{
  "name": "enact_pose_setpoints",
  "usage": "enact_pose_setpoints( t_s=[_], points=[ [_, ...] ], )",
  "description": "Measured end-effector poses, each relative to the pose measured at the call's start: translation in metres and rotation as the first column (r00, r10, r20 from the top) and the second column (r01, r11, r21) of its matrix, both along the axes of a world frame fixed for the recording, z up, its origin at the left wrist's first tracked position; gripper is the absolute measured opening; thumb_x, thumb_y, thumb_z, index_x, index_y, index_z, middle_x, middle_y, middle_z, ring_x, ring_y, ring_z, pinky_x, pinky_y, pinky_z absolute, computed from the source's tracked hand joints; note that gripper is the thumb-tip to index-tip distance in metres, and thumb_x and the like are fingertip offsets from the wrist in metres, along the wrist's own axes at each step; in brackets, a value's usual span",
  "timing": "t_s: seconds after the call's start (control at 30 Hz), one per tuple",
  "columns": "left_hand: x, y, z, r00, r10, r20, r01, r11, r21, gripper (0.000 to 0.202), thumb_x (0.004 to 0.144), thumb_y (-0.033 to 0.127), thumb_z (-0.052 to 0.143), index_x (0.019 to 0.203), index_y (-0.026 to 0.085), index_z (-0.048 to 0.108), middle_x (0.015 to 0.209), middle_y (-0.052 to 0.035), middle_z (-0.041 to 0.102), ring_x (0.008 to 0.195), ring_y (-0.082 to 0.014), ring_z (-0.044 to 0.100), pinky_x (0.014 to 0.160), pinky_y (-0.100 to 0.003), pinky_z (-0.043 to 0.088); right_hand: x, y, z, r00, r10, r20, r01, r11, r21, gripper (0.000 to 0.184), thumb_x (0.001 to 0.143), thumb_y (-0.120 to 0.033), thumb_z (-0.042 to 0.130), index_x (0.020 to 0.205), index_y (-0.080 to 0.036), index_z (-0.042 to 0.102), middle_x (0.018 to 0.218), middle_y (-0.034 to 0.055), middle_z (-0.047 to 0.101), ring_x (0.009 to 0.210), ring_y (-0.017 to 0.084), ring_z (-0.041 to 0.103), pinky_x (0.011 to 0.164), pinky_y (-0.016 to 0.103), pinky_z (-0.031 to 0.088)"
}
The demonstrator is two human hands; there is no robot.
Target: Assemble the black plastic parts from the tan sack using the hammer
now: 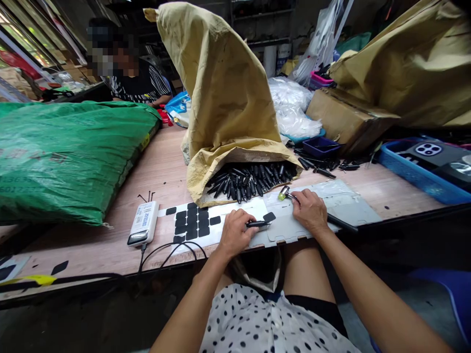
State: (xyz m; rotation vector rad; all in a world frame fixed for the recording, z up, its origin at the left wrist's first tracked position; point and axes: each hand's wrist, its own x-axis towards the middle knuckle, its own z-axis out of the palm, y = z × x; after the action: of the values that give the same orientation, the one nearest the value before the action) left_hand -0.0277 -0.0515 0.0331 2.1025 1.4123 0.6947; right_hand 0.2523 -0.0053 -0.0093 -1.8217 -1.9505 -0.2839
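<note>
My left hand (pixel 235 231) is closed on a small black pen-like part (pixel 257 224), holding it flat on a white sheet (pixel 224 215) at the table's near edge. Black rectangular stickers (pixel 192 223) cover the sheet's left part, and one lone sticker (pixel 269 216) lies just past the part's tip. My right hand (pixel 311 211) grips a small mallet (pixel 285 192) with a yellow-green and metal head; its dark handle (pixel 342 223) sticks out to the right. Behind both hands a tan paper sack (pixel 228 98) lies open, spilling several black parts (pixel 250 181).
A white power bank (pixel 143 223) with a black cable lies left of the sheet. A big green woven sack (pixel 66 152) fills the left. A cardboard box (pixel 342 117), blue trays (pixel 415 171) with phone cases and white plastic bags sit at right. Another person (pixel 136 78) sits far left.
</note>
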Motion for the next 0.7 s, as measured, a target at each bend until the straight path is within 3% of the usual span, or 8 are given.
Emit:
enact_pose_setpoints(
  t_s=[0.1, 0.17, 0.33, 0.43, 0.5, 0.6, 0.67, 0.7],
  points=[
    [0.004, -0.039, 0.008, 0.981, -0.161, 0.109, 0.174, 0.976, -0.127, 0.015, 0.088, 0.029, 0.067, 0.102, 0.026, 0.071, 0.095, -0.002, 0.071, 0.09, -0.0199, 0.063, 0.08, -0.031, 0.046, -0.001, -0.001, 0.001, 1.0, -0.003, 0.001, 0.003, 1.0, -0.004, 0.024, 0.092, -0.026, 0.053, 0.108, -0.021, 0.069, 0.096, 0.0075, 0.061, 0.09, 0.023, 0.049, 0.076, 0.034, 0.032],
    [0.009, -0.065, 0.001, 0.971, -0.212, 0.114, 0.234, 0.941, -0.244, 0.016, 0.086, 0.029, 0.068, 0.101, 0.028, 0.072, 0.091, 0.0003, 0.072, 0.083, -0.0179, 0.064, 0.073, -0.028, 0.045, -0.001, -0.001, 0.002, 1.0, -0.004, 0.004, 0.004, 1.0, -0.005, 0.024, 0.092, -0.025, 0.053, 0.109, -0.021, 0.069, 0.097, 0.0076, 0.061, 0.09, 0.024, 0.05, 0.076, 0.034, 0.032],
    [0.019, -0.1, -0.05, 0.992, -0.057, -0.112, 0.001, 0.898, -0.439, 0.019, 0.082, 0.031, 0.069, 0.1, 0.028, 0.073, 0.088, -0.0004, 0.073, 0.08, -0.0207, 0.066, 0.069, -0.03, 0.044, -0.002, -0.002, 0.003, 1.0, -0.01, 0.009, 0.011, 1.0, -0.019, 0.024, 0.091, -0.026, 0.053, 0.108, -0.021, 0.069, 0.097, 0.0082, 0.061, 0.091, 0.024, 0.05, 0.074, 0.034, 0.031],
    [0.022, -0.101, -0.064, 0.982, -0.027, -0.189, -0.069, 0.873, -0.483, 0.03, 0.083, 0.035, 0.067, 0.112, 0.027, 0.072, 0.087, -0.0023, 0.074, 0.084, -0.0241, 0.069, 0.072, -0.031, 0.046, -0.001, -0.001, 0.003, 1.0, -0.01, 0.012, 0.011, 1.0, -0.015, 0.024, 0.092, -0.026, 0.052, 0.108, -0.021, 0.069, 0.096, 0.0079, 0.061, 0.091, 0.024, 0.049, 0.074, 0.034, 0.031],
    [0.022, -0.095, -0.053, 0.986, -0.058, -0.154, -0.027, 0.865, -0.5, 0.033, 0.082, 0.037, 0.069, 0.113, 0.028, 0.072, 0.081, -0.001, 0.074, 0.079, -0.0227, 0.069, 0.068, -0.03, 0.045, -0.001, -0.001, 0.002, 1.0, -0.009, 0.013, 0.01, 1.0, -0.013, 0.024, 0.093, -0.026, 0.052, 0.108, -0.021, 0.069, 0.097, 0.0079, 0.061, 0.091, 0.024, 0.049, 0.074, 0.034, 0.031],
    [0.021, -0.071, -0.018, 0.999, -0.044, 0.017, 0.047, 0.889, -0.456, 0.023, 0.084, 0.042, 0.068, 0.098, 0.026, 0.076, 0.074, 0.001, 0.073, 0.067, -0.0171, 0.064, 0.061, -0.026, 0.042, -0.001, -0.001, 0.001, 1.0, -0.009, 0.019, 0.009, 1.0, -0.015, 0.023, 0.093, -0.026, 0.053, 0.108, -0.021, 0.069, 0.097, 0.0081, 0.061, 0.092, 0.024, 0.05, 0.075, 0.035, 0.031],
    [0.015, -0.04, 0.005, 0.989, 0.065, 0.129, -0.015, 0.935, -0.354, 0.026, 0.088, 0.044, 0.062, 0.093, 0.023, 0.077, 0.071, 0.0007, 0.071, 0.064, -0.0149, 0.062, 0.059, -0.024, 0.042, -0.001, -0.001, 0.001, 1.0, -0.012, 0.021, 0.012, 1.0, -0.017, 0.023, 0.093, -0.026, 0.053, 0.108, -0.021, 0.069, 0.097, 0.0081, 0.061, 0.092, 0.024, 0.05, 0.075, 0.034, 0.031],
    [0.011, -0.021, 0.013, 0.976, 0.158, 0.151, -0.11, 0.953, -0.283, 0.027, 0.089, 0.044, 0.062, 0.092, 0.022, 0.076, 0.07, 0.0005, 0.07, 0.063, -0.0145, 0.061, 0.059, -0.024, 0.042, -0.002, -0.001, 0.001, 1.0, -0.014, 0.02, 0.015, 1.0, -0.019, 0.023, 0.093, -0.026, 0.053, 0.108, -0.021, 0.069, 0.097, 0.008, 0.061, 0.092, 0.024, 0.05, 0.075, 0.034, 0.031]
  ],
)
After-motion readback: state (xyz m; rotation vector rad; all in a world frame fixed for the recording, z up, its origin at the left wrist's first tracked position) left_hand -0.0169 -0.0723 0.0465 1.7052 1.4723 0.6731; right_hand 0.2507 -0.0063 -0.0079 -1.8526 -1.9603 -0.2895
